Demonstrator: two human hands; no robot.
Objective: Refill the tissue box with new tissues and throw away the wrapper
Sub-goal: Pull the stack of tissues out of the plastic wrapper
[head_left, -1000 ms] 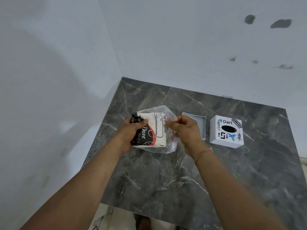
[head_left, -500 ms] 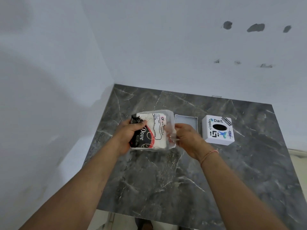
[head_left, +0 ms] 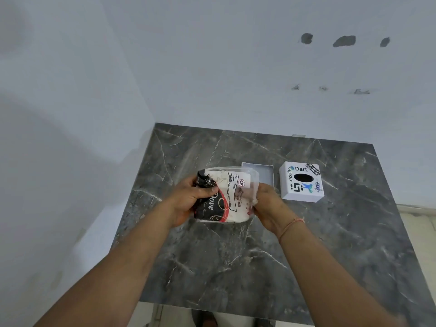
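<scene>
A: Partway through, at best. Left hand (head_left: 188, 201) clamped round the near-left end of the soft pack of white tissues in its clear plastic wrapper with black-and-red printing (head_left: 224, 195), thumb pressed over the black end, pack held up off the dark grey marble-patterned tabletop (head_left: 236, 267).

B: And the right hand (head_left: 269, 206)?

A: Curled shut on the loose clear film at the pack's other end, fingertips pinching the wrapper where it bunches. Looks like opening or peeling, judging by the slack plastic. Hard to tell whether the seal is already broken.

B: Anything done so far?

A: Seemingly one step: white cube-shaped tissue box cover with stickers and a dark oval slot (head_left: 302, 181) sitting just beyond and to the right of the right hand, apart from a shallow pale grey rectangular tray (head_left: 264, 169) lying directly behind the right hand's fingers. Probably the box's base, separated and ready. No tissues visible in it.

B: So what remains?

A: Nearly everything. Wrapper still round the tissues. Then: stack pulled free, set into the tray, cover put back with a sheet fed through the slot, wrapper binned. No bin in view.

B: Risks?

A: Thin film, soft stack; easy to crumple or spill sheets while tugging.
</scene>
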